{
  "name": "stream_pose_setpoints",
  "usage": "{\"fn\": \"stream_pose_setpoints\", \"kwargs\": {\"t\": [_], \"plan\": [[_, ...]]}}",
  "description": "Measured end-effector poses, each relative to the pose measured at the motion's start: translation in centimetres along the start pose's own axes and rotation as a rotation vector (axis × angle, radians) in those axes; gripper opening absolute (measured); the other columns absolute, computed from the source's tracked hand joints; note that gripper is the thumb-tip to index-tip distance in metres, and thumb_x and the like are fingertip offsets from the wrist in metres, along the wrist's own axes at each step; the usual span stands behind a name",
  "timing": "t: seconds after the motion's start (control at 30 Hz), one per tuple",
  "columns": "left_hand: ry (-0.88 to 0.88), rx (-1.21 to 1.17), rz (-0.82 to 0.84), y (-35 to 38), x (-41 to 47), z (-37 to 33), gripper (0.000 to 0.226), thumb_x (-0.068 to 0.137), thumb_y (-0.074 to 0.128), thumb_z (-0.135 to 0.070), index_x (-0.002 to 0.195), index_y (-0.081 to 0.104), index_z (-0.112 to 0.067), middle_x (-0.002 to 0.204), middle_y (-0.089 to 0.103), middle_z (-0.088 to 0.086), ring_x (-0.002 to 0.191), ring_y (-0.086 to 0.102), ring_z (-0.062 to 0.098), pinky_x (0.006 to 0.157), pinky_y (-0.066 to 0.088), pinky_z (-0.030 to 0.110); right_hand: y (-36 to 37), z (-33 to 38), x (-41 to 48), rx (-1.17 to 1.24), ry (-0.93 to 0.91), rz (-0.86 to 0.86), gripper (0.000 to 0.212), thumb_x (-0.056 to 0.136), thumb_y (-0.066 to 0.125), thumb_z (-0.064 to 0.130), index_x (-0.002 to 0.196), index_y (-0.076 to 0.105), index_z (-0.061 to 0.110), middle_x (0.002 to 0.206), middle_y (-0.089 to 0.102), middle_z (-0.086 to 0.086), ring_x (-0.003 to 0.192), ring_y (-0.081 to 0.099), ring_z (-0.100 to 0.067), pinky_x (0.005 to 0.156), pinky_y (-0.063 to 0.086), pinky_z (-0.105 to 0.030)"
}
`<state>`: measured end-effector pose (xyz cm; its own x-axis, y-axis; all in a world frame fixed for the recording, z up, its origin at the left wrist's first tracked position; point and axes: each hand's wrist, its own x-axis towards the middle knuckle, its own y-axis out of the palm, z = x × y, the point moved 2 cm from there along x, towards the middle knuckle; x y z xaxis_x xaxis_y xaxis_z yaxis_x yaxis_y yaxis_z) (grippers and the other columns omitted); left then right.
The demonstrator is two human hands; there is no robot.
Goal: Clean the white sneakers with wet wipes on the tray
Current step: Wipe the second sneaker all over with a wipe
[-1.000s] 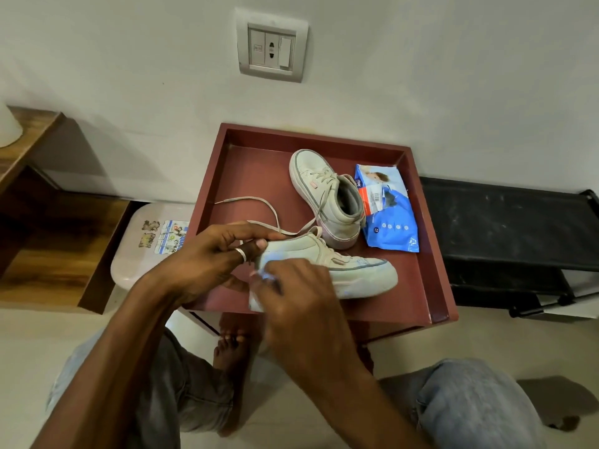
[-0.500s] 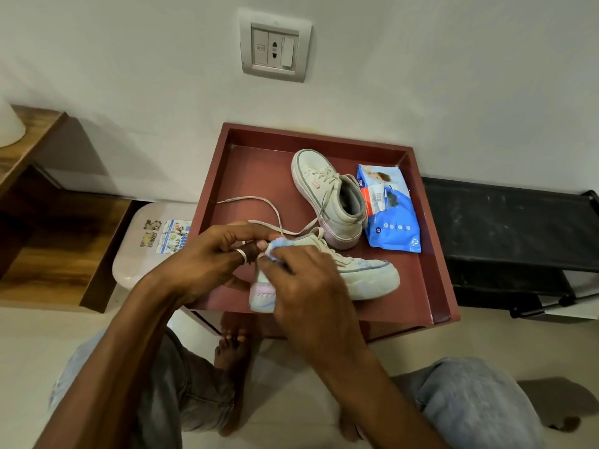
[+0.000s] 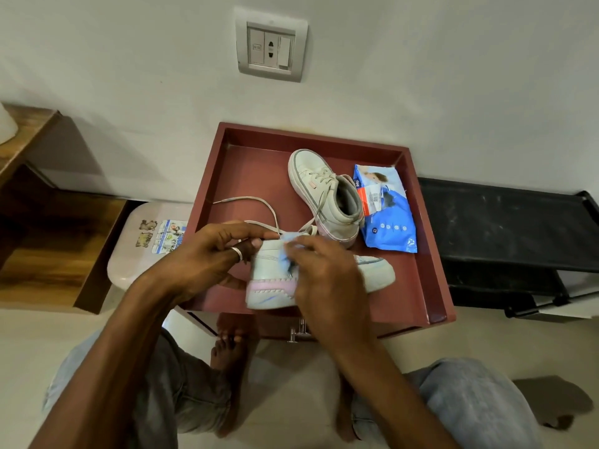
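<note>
Gripping the heel of the near white canvas sneaker (image 3: 372, 274) at the front of the dark red tray (image 3: 252, 176), the left hand (image 3: 207, 257) steadies it; the right hand (image 3: 324, 280) pinches a crumpled pale-blue wet wipe (image 3: 286, 254) against its side. Heel wiping seems in hand; next, firm strokes toward the toe.

Dark red tray (image 3: 421, 241); white sneakers (image 3: 324, 192), pink-trimmed soles; blue pack (image 3: 389, 222) with white dots; pale blue wipe (image 3: 287, 259); grey socket (image 3: 271, 47).
</note>
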<state>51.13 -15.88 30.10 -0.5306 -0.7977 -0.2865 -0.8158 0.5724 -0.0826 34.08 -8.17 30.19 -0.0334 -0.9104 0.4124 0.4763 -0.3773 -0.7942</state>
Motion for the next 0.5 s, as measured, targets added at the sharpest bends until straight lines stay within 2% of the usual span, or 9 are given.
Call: {"fn": "stream_pose_setpoints", "kwargs": {"t": [0.07,0.13,0.27,0.37,0.43,0.5], "plan": [[0.001,-0.012,0.012,0.0,0.0,-0.1,0.028,0.1,0.054,-0.019,0.12,0.073,-0.026,0.102,0.067,-0.013,0.102,0.065,0.019,0.076,0.062,0.048,-0.5,-2.1,0.4,0.015,0.151,-0.046,0.033,0.079,0.065,-0.008,0.106,0.076,0.009,0.1,0.073,-0.005,0.088,0.067,-0.02,0.075,0.058,-0.039],[-0.01,-0.04,0.021,0.2,0.0,-0.2,0.027,0.099,0.056,-0.021,0.119,0.073,-0.026,0.102,0.069,-0.012,0.101,0.068,0.015,0.076,0.062,0.048,-0.3,-2.3,0.4,0.054,0.197,-0.047,0.032,0.08,0.067,-0.008,0.105,0.076,0.009,0.097,0.072,-0.005,0.085,0.067,-0.018,0.073,0.059,-0.038],[-0.074,0.003,0.004,0.4,-0.1,0.6,0.018,0.091,0.067,-0.023,0.106,0.076,-0.028,0.107,0.07,-0.004,0.102,0.071,0.02,0.076,0.062,0.051,0.5,-1.2,0.2,0.028,0.141,-0.043,0.031,0.076,0.068,-0.009,0.1,0.077,0.01,0.094,0.072,-0.004,0.083,0.066,-0.02,0.072,0.058,-0.038],[-0.072,0.014,-0.005,0.3,0.0,1.1,0.014,0.09,0.068,-0.023,0.099,0.077,-0.03,0.111,0.068,0.003,0.101,0.072,0.022,0.077,0.063,0.048,1.0,0.6,-0.9,-0.053,0.07,0.01,0.03,0.078,0.067,-0.004,0.102,0.075,0.011,0.102,0.07,-0.005,0.092,0.064,-0.024,0.078,0.054,-0.038],[-0.035,0.038,-0.022,0.4,0.0,1.2,0.014,0.09,0.068,-0.022,0.096,0.077,-0.031,0.108,0.067,-0.001,0.097,0.071,0.019,0.075,0.063,0.041,1.5,2.4,-2.2,-0.097,-0.06,0.071,0.027,0.083,0.065,0.005,0.107,0.074,0.012,0.109,0.069,-0.005,0.101,0.063,-0.023,0.084,0.048,-0.036],[0.066,0.192,-0.09,0.0,0.1,1.4,0.016,0.091,0.069,-0.02,0.097,0.076,-0.033,0.103,0.064,-0.01,0.095,0.068,0.015,0.076,0.063,0.039,1.4,2.8,-2.7,-0.12,-0.134,0.103,0.028,0.086,0.059,0.011,0.109,0.073,0.014,0.112,0.069,-0.004,0.106,0.063,-0.022,0.085,0.046,-0.036]]}}
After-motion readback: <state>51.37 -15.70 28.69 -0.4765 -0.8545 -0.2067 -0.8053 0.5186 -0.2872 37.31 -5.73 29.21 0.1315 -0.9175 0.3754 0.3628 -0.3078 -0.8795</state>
